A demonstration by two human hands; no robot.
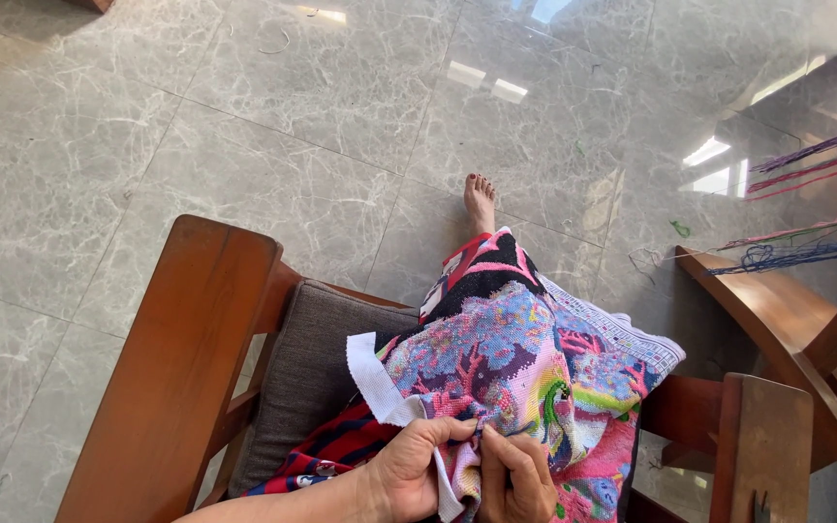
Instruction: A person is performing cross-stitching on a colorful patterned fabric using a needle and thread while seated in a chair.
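Probably a home: marble floor (341, 107), cushioned wooden armchair (186, 368).

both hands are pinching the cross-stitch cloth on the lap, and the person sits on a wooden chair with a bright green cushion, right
Not quite: the cushion is grey-brown, not bright green. The head view shows it on the wooden chair. The rest holds: the left hand and right hand both pinch the cross-stitch cloth on the lap.

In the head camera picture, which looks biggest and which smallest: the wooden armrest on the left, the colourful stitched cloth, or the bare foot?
1. wooden armrest and colourful stitched cloth: they look about alike in spread, too close to rank.
2. bare foot: clearly smallest, though it also lies farthest from the camera.
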